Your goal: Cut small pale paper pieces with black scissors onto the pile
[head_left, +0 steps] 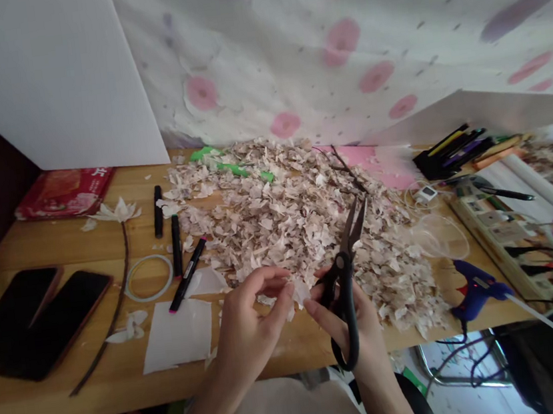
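Observation:
My left hand [253, 324] is closed in a pinch at the edge of a small, thin white paper piece [300, 293]. Black-handled scissors [346, 262] rest in my right hand [364, 320], blades pointing up and slightly parted. The thumb of that hand also touches the paper piece from the right. Just beyond both hands spreads a large heap of pale, petal-like paper scraps [277, 213]. A white paper sheet [178, 333] lies to the left of my left hand, close to several markers [188, 273].
Two phones [53, 321], a stem with a white paper flower [120, 212] and a tape ring [149, 278] lie at left. On the right are a blue glue gun [478, 290], a power strip [502, 240], cables and a black pen holder [435, 164]. A patterned curtain [278, 52] hangs behind.

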`<state>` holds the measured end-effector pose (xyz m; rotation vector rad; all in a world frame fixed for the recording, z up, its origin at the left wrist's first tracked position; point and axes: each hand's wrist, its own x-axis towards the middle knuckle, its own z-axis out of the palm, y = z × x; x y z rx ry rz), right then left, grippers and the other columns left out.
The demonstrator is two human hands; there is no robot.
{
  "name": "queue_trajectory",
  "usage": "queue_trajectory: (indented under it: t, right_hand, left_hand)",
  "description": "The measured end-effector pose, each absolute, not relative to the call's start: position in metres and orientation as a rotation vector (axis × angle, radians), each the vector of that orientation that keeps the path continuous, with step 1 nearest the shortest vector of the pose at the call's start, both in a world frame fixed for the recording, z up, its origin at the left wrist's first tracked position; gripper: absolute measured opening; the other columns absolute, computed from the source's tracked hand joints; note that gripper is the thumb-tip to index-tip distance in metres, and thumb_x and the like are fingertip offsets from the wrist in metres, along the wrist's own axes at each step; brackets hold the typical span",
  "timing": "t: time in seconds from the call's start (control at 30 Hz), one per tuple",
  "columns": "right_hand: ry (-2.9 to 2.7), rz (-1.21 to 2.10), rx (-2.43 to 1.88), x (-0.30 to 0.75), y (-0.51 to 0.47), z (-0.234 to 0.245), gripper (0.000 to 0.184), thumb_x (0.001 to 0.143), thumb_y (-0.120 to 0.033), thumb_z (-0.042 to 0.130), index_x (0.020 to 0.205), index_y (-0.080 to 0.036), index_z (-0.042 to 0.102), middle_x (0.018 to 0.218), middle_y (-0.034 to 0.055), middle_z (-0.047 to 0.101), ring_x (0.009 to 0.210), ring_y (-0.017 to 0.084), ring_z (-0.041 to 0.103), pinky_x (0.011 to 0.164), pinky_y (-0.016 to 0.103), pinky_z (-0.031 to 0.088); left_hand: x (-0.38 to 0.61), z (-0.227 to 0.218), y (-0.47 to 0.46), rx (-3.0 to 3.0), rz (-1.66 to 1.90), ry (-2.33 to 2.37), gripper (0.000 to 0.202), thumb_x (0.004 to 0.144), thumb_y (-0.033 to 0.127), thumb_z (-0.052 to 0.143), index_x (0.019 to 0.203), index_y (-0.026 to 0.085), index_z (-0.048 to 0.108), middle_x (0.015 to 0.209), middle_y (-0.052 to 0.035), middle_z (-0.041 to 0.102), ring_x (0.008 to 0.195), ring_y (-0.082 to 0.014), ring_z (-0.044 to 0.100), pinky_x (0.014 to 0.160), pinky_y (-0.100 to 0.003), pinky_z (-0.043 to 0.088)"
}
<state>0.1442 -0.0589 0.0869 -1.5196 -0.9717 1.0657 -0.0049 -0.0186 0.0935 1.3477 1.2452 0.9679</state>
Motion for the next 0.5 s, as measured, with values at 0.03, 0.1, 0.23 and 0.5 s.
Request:
queue_trajectory:
  t: [0.03,0.1,0.23,0.5]
  right_hand:
    - [-0.951,1.059,-1.520,0.1436,-0.0589,0.0869,0.034,0.079,-0.032,0.077,0.104,-0.023,0.056,0.073,-0.0032,0.065,0.064,0.014,0.060,0.059,0.024,0.049]
    - [-0.916,1.043,-1.520,0.1420,-0.0589,0.0865,0.034,0.079,-0.033,0.078,0.104,-0.023,0.057,0.074,-0.0039,0.065,0.065,0.013,0.059,0.060,0.023,0.049]
    - [-0.918,1.029,-1.495,0.1397,-0.0584,0.0855,0.034,0.080,-0.032,0.078,0.106,-0.024,0.056,0.073,-0.0050,0.065,0.065,0.012,0.059,0.060,0.021,0.048]
    - [-1.013,1.058,-1.470,0.1398,-0.0608,0.0864,0.032,0.083,-0.029,0.075,0.108,-0.026,0.055,0.073,-0.0063,0.065,0.063,0.011,0.058,0.058,0.020,0.047]
  left_hand:
    - [-0.0047,0.0927,-0.0189,1.308,0.953,1.235,0.013,0.086,0.029,0.065,0.097,0.022,0.068,0.087,-0.0012,0.076,0.081,-0.0148,0.070,0.072,-0.023,0.054]
    - [-0.0036,0.0910,-0.0193,1.213,0.924,1.209,0.014,0.085,0.031,0.067,0.094,0.021,0.067,0.084,-0.0010,0.075,0.078,-0.0146,0.070,0.070,-0.023,0.055]
    - [-0.0015,0.0885,-0.0197,1.064,0.878,1.162,0.014,0.082,0.034,0.068,0.088,0.021,0.066,0.077,-0.0003,0.074,0.069,-0.0137,0.069,0.065,-0.022,0.055]
    - [-0.0020,0.0931,-0.0182,1.184,0.916,1.158,0.010,0.084,0.030,0.065,0.086,0.022,0.070,0.081,0.0003,0.075,0.075,-0.0128,0.068,0.068,-0.020,0.053]
